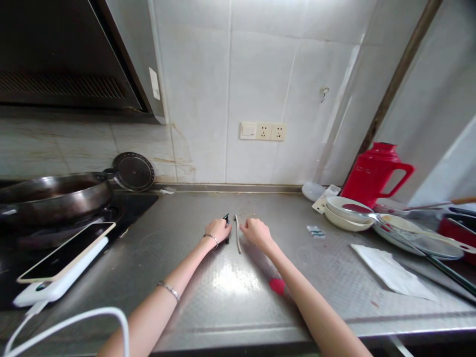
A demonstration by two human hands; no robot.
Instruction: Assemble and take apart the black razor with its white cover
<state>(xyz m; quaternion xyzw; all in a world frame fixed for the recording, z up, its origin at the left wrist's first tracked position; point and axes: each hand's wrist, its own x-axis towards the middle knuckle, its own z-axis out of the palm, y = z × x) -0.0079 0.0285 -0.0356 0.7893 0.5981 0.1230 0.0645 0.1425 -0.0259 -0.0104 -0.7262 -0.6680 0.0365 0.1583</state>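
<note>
- Hands apart; left hand closed on a dark slim item, presumably steadying it;
- pale strip between, likely handy to both; right hand curled, grip I can't tell

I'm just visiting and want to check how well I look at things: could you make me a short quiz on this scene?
1. Which hand touches the slim dark object?

2. True or false: the red jug stands to the right of the wall sockets.

3. What lies directly beneath the phone?
A) a folded napkin
B) a white block
C) a plate

Key:
1. The left hand.
2. True.
3. B.
</note>
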